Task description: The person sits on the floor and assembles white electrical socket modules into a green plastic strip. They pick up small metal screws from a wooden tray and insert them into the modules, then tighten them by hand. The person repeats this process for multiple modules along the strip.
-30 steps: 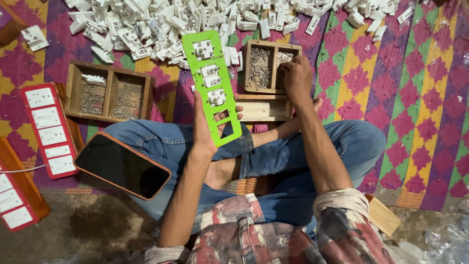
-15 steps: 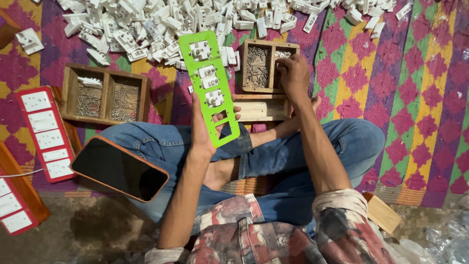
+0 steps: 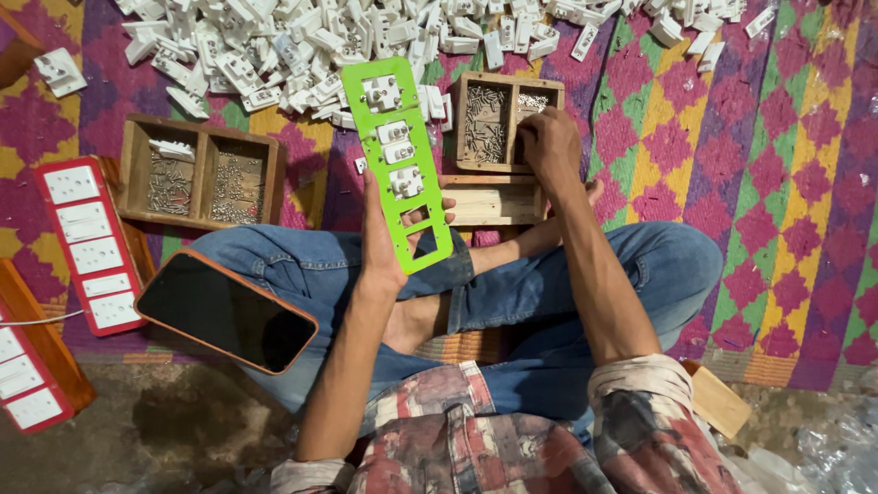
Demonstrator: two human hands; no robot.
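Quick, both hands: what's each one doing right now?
Left hand: closed on the green frame.
Right hand: reaching into the wooden tray; grip cannot be told.

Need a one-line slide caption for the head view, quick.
Left hand holds a green frame with white sockets; right hand reaches into a wooden screw tray.

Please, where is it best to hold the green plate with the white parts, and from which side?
Grip the green plate at its lower end, from below, as the left hand does. That end has empty cut-outs; the white parts fill the upper slots, so fingers there would cover them.
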